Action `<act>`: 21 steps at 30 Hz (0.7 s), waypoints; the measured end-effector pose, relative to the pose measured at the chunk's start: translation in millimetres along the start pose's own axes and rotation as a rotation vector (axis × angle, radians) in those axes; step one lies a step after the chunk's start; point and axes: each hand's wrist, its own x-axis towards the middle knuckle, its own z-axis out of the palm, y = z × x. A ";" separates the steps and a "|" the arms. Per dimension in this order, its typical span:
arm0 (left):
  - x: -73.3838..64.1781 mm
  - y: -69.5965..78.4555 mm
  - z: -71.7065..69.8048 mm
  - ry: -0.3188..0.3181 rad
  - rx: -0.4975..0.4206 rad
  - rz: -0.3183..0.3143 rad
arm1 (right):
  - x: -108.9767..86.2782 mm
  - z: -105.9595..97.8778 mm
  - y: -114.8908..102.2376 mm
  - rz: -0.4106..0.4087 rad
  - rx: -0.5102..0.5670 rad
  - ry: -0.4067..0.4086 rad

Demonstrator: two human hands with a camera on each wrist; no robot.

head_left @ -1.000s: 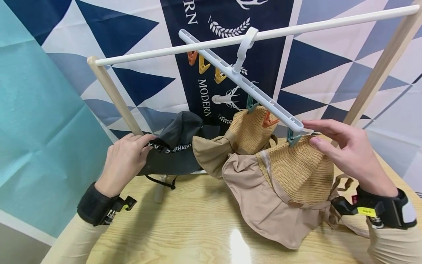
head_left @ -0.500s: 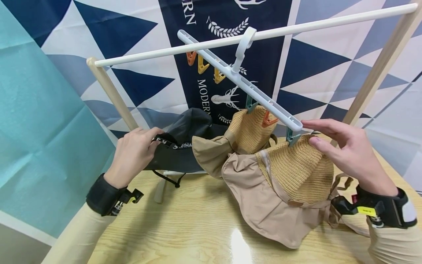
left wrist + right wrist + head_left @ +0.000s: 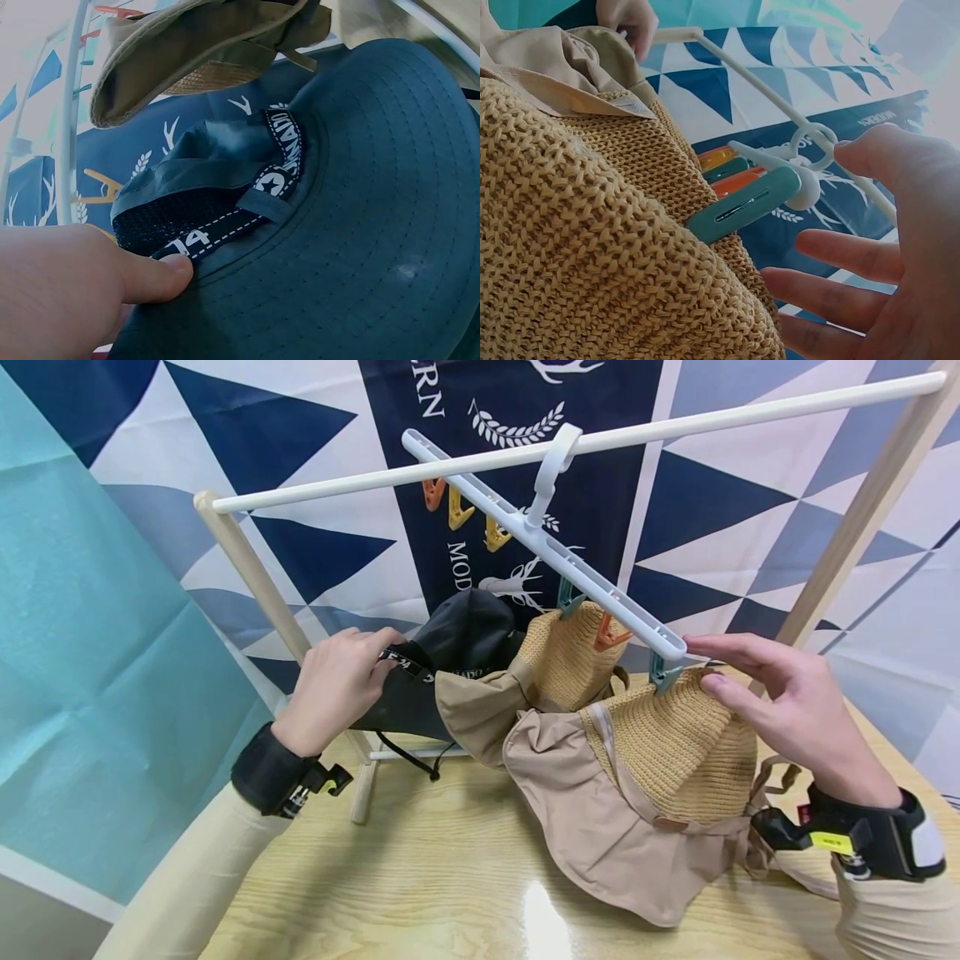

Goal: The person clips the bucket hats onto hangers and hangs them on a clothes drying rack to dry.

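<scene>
My left hand [image 3: 341,685] pinches a dark bucket hat [image 3: 468,627] by its brim, beside the lettered band. In the left wrist view, the thumb lies on that band [image 3: 206,234] and the hat's inside faces the camera. A light-blue clip hanger [image 3: 555,556] hangs from the rack's white bar. Two straw hats with beige cloth brims hang from it: a nearer one [image 3: 682,760] and a farther one [image 3: 570,652]. Beside the hanger's near end is my right hand [image 3: 795,702], fingers loosely spread; its fingertips are close to the nearer hat, contact unclear. A teal clip [image 3: 746,206] grips that hat.
Orange and yellow clips [image 3: 457,510] dangle from the hanger's far half. The rack's white bar [image 3: 322,485] rests on wooden posts [image 3: 251,568] above a wooden table [image 3: 450,877]. A patterned cloth [image 3: 315,435] covers the wall behind.
My left hand has moved right and slightly up with the dark bucket hat, closer to the straw hats, partly behind them. The right hand has stayed nearly still.
</scene>
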 end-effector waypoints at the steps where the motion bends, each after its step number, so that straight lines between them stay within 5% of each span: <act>1: 2.4 0.7 0.9 -0.004 -0.006 0.003 | -0.1 0.0 0.0 0.007 0.001 -0.001; 21: 44.4 21.4 15.4 -0.061 -0.084 0.016 | 0.0 3.9 1.7 0.008 -0.004 -0.009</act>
